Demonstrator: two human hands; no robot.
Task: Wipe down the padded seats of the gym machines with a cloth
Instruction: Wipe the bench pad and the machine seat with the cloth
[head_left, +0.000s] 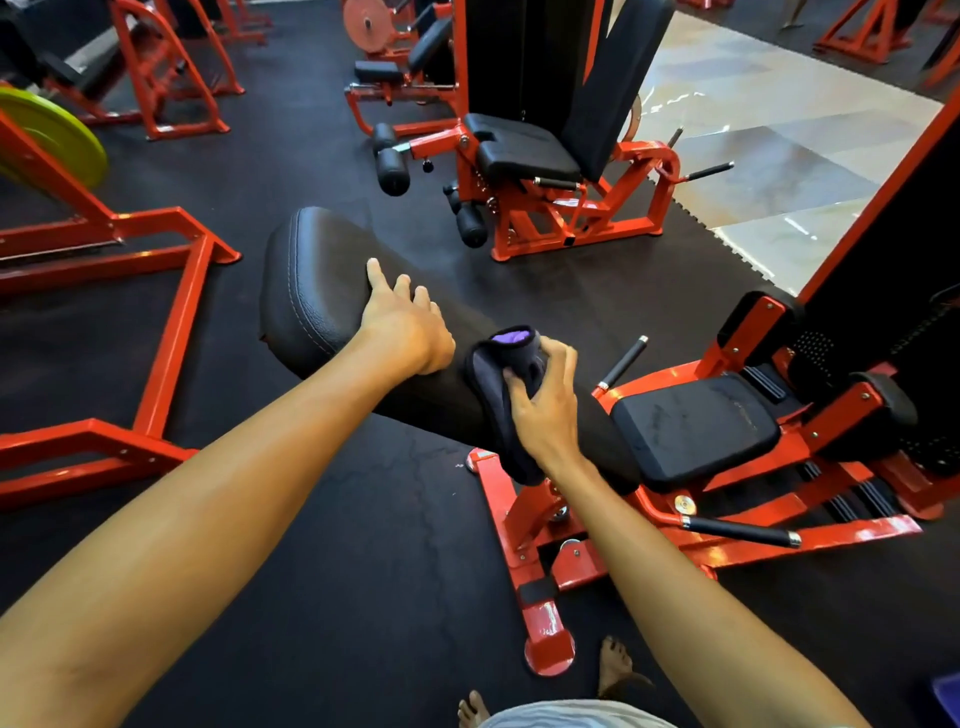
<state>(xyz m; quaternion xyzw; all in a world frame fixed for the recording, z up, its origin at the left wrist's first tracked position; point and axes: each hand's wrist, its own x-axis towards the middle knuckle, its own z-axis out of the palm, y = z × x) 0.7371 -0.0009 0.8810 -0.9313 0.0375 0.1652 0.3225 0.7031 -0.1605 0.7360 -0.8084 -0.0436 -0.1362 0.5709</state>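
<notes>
The long back pad (311, 280) of the nearest machine is being wiped. The dark cloth (493, 400) is being gripped in the curled fingers of the right hand (548, 415) and pressed on the pad's middle. The pad is being steadied by the left hand (405, 325), laid on it with loose fingers and holding nothing. The square seat pad (696, 426) beside it, faintly streaked, is perhaps being left for later, like the farther machine's seat (524, 150). Which surfaces are already clean cannot be told.
</notes>
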